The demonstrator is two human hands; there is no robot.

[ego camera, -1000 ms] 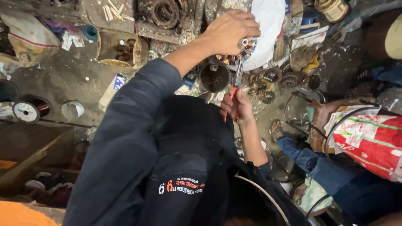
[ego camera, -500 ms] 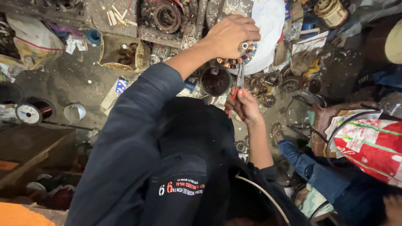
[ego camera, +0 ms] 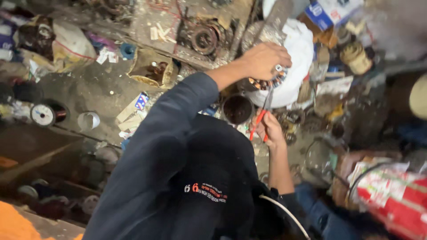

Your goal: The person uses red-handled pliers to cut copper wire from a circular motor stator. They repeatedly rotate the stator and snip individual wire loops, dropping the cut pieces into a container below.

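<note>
A: Cluttered, grimy workshop floor point(ego camera: 89, 93). Left hand point(ego camera: 262, 60) clamped over the stator point(ego camera: 284, 78), up by the white cloth point(ego camera: 300, 53).
B: Right hand point(ego camera: 269, 131) closed on red-handled pliers point(ego camera: 262, 116), tips at windings. Best: hold stator firm, short nips.

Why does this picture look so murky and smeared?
Head view: dim, uneven light; the left hand on the wound stator is brightest, the dark sleeve nearly featureless; motion blur smears the corners, and the red-handled pliers in the right hand look soft.
</note>
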